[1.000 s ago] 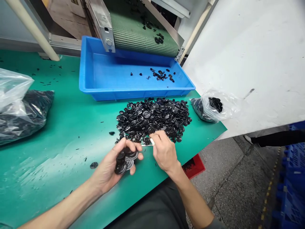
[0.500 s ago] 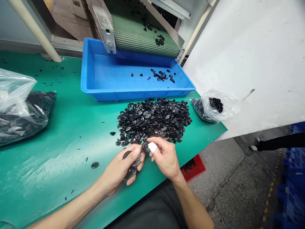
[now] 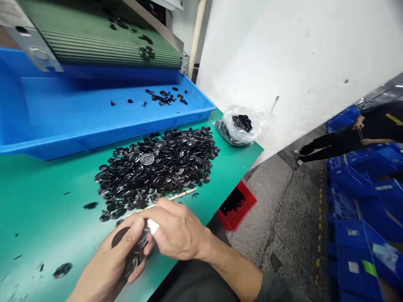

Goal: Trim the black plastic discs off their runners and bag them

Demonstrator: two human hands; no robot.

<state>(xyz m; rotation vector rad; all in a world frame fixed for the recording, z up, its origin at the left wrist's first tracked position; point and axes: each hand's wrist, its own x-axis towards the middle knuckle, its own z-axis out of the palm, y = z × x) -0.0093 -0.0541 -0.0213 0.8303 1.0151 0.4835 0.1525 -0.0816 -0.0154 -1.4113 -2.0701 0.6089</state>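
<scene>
My left hand [image 3: 118, 251] is closed around several round black plastic discs [image 3: 121, 237], with ringed faces showing between thumb and fingers. Against its fingertips, my right hand [image 3: 181, 230] is pinched, white tape on one finger. Whatever sits in that pinch is hidden by the fingers. Just beyond both hands spreads a pile of black discs and small black parts [image 3: 160, 159] on the green tabletop [image 3: 31, 188]. A thin pale stick [image 3: 182, 194] runs along the pile's near edge, partly behind my hands; whether it is held I cannot tell.
Behind the pile stands a blue tray [image 3: 103, 136] with some black parts, under a green conveyor belt [image 3: 103, 46]. An open plastic bag of black discs [image 3: 241, 126] sits right. Below the table edge is a red bin [image 3: 242, 205]. A person [image 3: 371, 126] stands among blue crates [image 3: 352, 201].
The view has swung right, so tray and pile appear further left. My right hand has brought its black disc to my left hand. The pale stick and the person's upper body now show.
</scene>
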